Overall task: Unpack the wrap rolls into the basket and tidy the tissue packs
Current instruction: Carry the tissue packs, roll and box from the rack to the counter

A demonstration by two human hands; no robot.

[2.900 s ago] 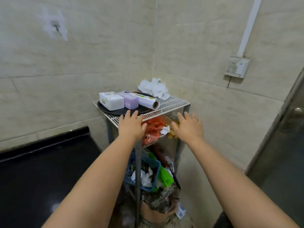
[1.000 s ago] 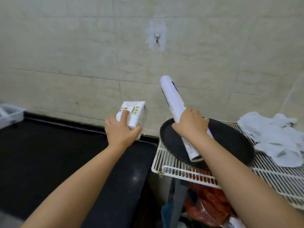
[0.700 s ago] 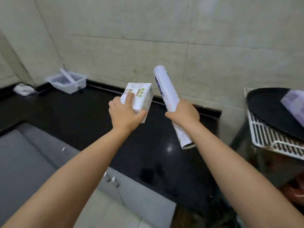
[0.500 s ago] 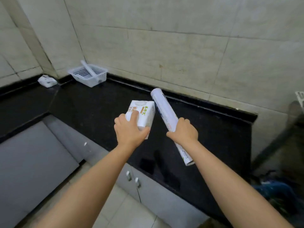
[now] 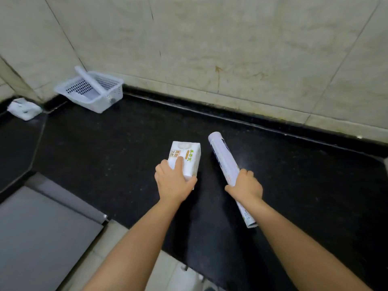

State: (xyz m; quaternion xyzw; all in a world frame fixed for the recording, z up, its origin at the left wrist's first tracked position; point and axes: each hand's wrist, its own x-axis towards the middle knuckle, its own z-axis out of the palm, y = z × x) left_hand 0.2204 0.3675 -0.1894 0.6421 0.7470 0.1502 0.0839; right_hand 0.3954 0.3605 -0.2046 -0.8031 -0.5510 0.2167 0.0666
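Note:
My left hand (image 5: 173, 182) grips a white tissue pack (image 5: 185, 156) with green and orange print, held low over the black countertop (image 5: 109, 148). In my right hand (image 5: 245, 186) is a long white wrap roll (image 5: 223, 157), gripped near its middle and pointing away from me. A white perforated plastic basket (image 5: 109, 97) stands in the far left corner against the wall, with a white strip leaning across its inside. Another white tissue pack (image 5: 24, 108) lies on the counter left of the basket.
The beige tiled wall (image 5: 210, 49) runs behind the counter. A grey panel (image 5: 37, 234) and pale floor tiles (image 5: 117, 255) lie below the counter's front edge at the lower left.
I have turned left, away from the wire rack, carrying the tissue pack and the wrap roll. Both hands have come down toward the countertop, and the basket is nearer in view.

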